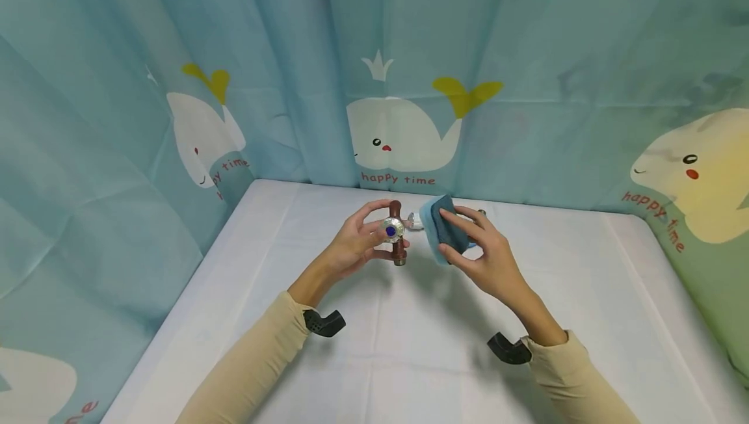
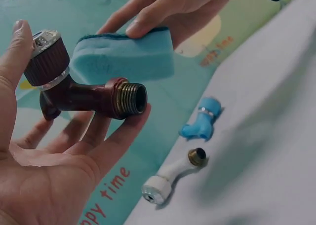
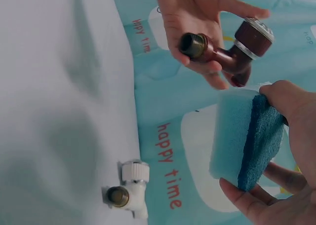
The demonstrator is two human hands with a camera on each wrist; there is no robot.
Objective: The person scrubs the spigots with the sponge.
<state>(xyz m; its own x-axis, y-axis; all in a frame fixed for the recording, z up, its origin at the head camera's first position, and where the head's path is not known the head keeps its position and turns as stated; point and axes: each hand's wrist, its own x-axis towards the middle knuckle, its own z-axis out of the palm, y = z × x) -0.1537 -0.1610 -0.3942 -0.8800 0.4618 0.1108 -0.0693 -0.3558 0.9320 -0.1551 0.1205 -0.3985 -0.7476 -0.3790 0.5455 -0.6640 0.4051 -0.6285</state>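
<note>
My left hand point(image 1: 351, 245) holds a dark red-brown tap point(image 2: 89, 96) above the table, thumb on its silver-topped knob and fingers under its body. The threaded brass end of the tap is visible in both wrist views. Beside it, my right hand point(image 1: 494, 265) grips a sponge point(image 3: 234, 136) between thumb and fingers; one side is light blue foam, the other a darker blue scouring layer. In the right wrist view the sponge is close to the tap's spout; whether they touch I cannot tell.
Behind the hands, a white tap point(image 2: 174, 174) with a brass end and a blue tap point(image 2: 203, 120) lie on the white-covered table point(image 1: 374, 359). A blue curtain point(image 1: 304, 53) with printed whales hangs along the table's far edge and sides.
</note>
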